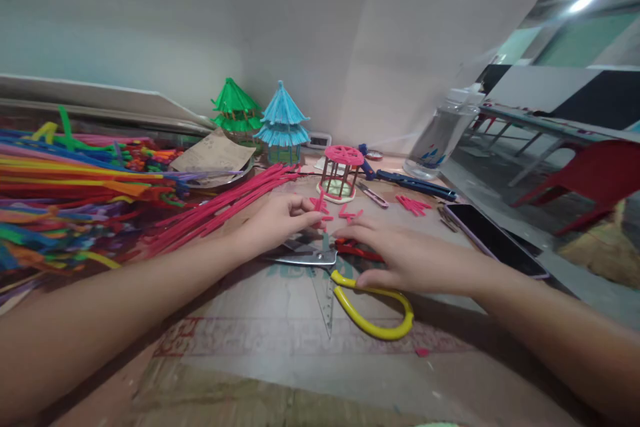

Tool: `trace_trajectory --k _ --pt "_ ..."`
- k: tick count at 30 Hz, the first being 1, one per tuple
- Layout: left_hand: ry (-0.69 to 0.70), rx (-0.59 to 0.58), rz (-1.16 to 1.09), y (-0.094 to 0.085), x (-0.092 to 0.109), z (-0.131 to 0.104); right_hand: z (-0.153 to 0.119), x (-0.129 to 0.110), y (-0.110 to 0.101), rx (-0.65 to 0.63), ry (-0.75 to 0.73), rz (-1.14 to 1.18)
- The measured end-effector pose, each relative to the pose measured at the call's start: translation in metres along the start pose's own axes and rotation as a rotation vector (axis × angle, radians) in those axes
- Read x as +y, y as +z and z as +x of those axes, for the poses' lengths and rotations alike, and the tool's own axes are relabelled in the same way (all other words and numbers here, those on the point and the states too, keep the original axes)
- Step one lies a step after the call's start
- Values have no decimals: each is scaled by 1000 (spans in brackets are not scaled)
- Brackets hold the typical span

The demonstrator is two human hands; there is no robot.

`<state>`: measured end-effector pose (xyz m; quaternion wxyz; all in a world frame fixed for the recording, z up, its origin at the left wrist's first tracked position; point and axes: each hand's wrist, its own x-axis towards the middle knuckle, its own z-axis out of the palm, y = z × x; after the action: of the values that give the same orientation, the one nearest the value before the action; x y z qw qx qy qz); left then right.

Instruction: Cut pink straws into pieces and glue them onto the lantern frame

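Note:
My left hand point(287, 219) has thumb and finger closed on a short pink pipe cleaner piece point(319, 201), which stands roughly upright. Loose pink pieces point(345, 213) lie just beyond the fingertips. My right hand point(385, 250) hovers with its fingers apart, over a red-handled tool point(357, 251) and the scissors point(385, 332) with yellow handles. The thumb is close to the upper yellow loop; whether it touches is unclear. Behind both hands sits a small round frame point(344, 155) with a pink spoked top, brown posts and a pale base. A clear triangular ruler point(325, 307) lies partly under the scissors.
Long pink pipe cleaners point(225, 203) and a multicoloured heap point(75, 187) cover the left. Green point(234, 103) and blue point(283, 113) roofed models stand behind. On the right are cut pink strips point(413, 205), a utility knife point(415, 183), a phone point(493, 240) and a clear bottle point(440, 137).

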<state>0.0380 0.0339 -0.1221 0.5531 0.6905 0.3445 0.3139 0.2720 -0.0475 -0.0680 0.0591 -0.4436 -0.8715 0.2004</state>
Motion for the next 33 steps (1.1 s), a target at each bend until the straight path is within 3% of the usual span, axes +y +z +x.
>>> trace_trajectory --k 4,9,17,21,24,28,30,33 --pt "7 6 -28 -2 -5 3 -6 -11 8 -81 77 -137" --pt "-34 -30 -148 -10 -10 7 -5 -14 12 -90 33 -197" --pt "-42 -8 -138 -12 6 5 7 -3 36 41 5 -241" --pt "67 25 -75 -22 23 4 8 0 43 123 25 -256" --pt "148 118 -13 -34 27 9 6 -1 36 175 8 -201" --pt "79 211 -44 -38 13 17 0 -3 12 292 0 -93" --pt "24 183 -110 -31 4 17 -3 -1 -2 343 42 -79" --pt "31 25 -105 -16 -5 10 -3 10 -18 388 111 -11"
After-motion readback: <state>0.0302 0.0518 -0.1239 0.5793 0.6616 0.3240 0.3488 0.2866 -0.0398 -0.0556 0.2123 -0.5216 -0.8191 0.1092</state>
